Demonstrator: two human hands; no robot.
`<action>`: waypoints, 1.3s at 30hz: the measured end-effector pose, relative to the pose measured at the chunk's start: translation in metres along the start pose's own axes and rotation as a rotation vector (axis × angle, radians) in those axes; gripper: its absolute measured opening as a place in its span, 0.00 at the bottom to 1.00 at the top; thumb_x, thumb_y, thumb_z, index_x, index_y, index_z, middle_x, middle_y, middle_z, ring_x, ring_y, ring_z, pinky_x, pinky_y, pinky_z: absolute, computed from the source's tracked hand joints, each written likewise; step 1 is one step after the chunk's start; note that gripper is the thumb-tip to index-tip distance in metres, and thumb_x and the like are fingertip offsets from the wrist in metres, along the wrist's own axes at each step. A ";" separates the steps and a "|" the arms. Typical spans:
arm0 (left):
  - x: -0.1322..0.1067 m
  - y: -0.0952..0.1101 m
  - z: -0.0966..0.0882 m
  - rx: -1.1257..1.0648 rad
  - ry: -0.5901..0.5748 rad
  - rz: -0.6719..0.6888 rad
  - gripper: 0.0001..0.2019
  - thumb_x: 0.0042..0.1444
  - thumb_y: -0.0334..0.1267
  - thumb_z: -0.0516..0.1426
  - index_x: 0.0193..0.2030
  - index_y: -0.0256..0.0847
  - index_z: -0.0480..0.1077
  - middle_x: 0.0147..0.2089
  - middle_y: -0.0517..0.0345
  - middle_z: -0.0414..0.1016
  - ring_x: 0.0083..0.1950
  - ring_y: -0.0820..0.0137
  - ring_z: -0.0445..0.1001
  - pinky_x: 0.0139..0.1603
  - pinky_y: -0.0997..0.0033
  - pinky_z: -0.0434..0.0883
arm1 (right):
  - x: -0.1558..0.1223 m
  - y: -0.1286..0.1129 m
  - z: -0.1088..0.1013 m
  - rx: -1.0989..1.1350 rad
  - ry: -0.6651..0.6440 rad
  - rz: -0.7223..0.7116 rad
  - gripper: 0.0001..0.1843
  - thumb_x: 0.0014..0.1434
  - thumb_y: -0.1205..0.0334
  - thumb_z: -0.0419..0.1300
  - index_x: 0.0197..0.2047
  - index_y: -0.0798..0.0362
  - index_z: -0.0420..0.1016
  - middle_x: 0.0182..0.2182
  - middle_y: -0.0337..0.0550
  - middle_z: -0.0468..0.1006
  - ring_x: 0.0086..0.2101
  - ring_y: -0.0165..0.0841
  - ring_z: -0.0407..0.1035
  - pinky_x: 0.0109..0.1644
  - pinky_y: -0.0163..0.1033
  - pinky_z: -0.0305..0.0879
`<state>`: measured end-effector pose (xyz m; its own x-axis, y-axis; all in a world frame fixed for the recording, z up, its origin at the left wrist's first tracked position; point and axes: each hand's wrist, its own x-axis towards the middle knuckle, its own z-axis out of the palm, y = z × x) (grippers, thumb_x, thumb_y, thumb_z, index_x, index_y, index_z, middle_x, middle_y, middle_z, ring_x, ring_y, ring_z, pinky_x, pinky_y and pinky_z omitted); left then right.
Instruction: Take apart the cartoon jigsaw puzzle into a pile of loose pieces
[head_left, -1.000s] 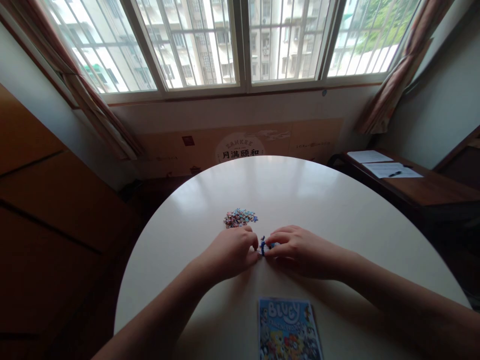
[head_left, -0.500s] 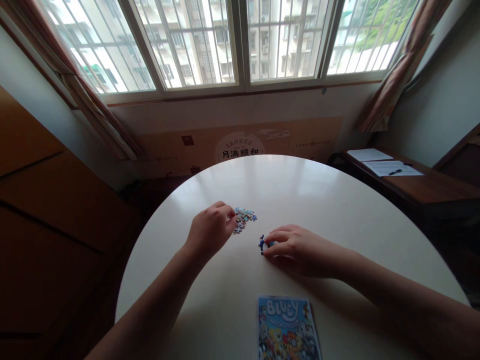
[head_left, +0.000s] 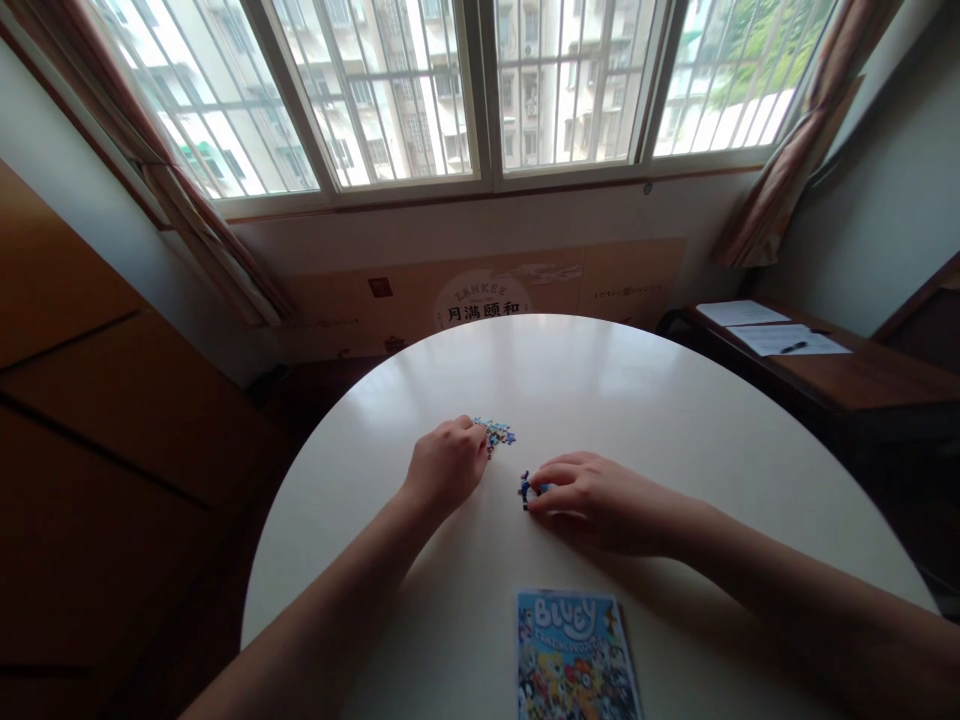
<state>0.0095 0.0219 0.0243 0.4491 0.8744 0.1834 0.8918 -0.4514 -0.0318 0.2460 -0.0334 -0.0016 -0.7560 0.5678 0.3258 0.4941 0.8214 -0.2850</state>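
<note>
My left hand (head_left: 446,465) lies curled over a small heap of coloured puzzle pieces (head_left: 498,434) on the round white table (head_left: 675,420); its fingers cover most of the heap. Whether they pinch a piece is hidden. My right hand (head_left: 592,495) rests just to the right, fingers pressed together on a few joined blue pieces (head_left: 526,488) that poke out at its fingertips. A blue picture card marked "Bluey" (head_left: 574,655) lies flat at the near table edge, below both hands.
A dark wooden side desk (head_left: 847,375) with white papers (head_left: 780,340) and a pen stands at the right. A cardboard panel (head_left: 480,290) leans against the wall under the barred window. A brown cabinet (head_left: 97,420) fills the left side.
My left hand left the blue pieces, went up-left to the heap, and now sits over it slightly further right. My right hand has stayed on the joined pieces.
</note>
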 end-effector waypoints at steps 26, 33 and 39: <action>-0.013 0.025 0.010 -0.345 -0.157 0.156 0.08 0.60 0.38 0.58 0.42 0.43 0.78 0.45 0.54 0.77 0.44 0.60 0.77 0.46 0.61 0.73 | -0.001 0.010 -0.001 0.014 -0.040 0.009 0.13 0.64 0.63 0.61 0.51 0.44 0.79 0.48 0.40 0.80 0.46 0.33 0.73 0.54 0.43 0.67; -0.013 0.023 0.013 -0.481 -0.190 0.078 0.07 0.55 0.35 0.61 0.40 0.41 0.77 0.41 0.55 0.76 0.45 0.61 0.75 0.46 0.64 0.71 | 0.000 0.007 0.000 0.026 -0.037 0.007 0.11 0.65 0.62 0.61 0.49 0.44 0.79 0.48 0.38 0.80 0.46 0.32 0.73 0.54 0.42 0.67; -0.010 0.021 0.009 -0.564 -0.243 0.043 0.06 0.50 0.35 0.62 0.37 0.41 0.75 0.39 0.55 0.76 0.46 0.61 0.74 0.44 0.67 0.69 | 0.001 0.005 -0.001 0.064 -0.040 -0.007 0.10 0.66 0.63 0.60 0.49 0.45 0.79 0.47 0.37 0.80 0.46 0.31 0.73 0.54 0.42 0.67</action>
<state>0.0244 0.0046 0.0129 0.5434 0.8386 -0.0378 0.7355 -0.4539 0.5030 0.2483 -0.0291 -0.0018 -0.7764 0.5585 0.2921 0.4613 0.8193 -0.3405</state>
